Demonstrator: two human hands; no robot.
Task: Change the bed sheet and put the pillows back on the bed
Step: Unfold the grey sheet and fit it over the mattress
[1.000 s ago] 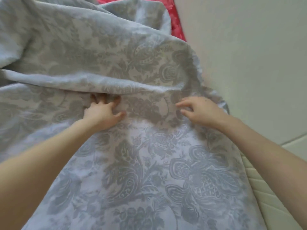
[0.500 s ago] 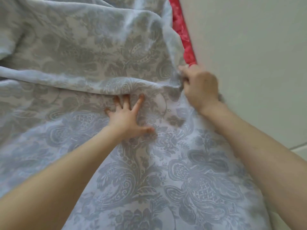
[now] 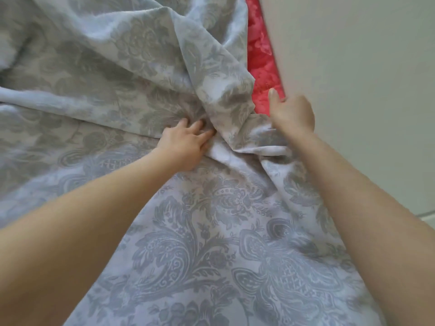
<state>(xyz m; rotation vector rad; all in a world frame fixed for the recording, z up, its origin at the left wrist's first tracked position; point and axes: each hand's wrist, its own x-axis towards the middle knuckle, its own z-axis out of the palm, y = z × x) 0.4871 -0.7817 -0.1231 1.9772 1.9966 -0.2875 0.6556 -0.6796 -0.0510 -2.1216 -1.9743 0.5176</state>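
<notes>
A pale blue bed sheet [image 3: 211, 231] with a grey floral pattern covers most of the bed, bunched into folds at the top. My left hand [image 3: 186, 142] presses on the sheet with its fingers pushed into a fold. My right hand [image 3: 292, 114] grips the sheet's edge next to the wall, thumb up. Beneath the sheet, a strip of red patterned bedding [image 3: 263, 57] shows along the wall. No pillows are in view.
A plain cream wall [image 3: 353, 90] runs close along the right side of the bed. A pale strip [image 3: 426, 215] shows at the far right edge below the wall.
My right hand has moved along the wall side and bunched the sheet's edge, baring more red bedding. My left hand slid right and its fingers curled into the fold.
</notes>
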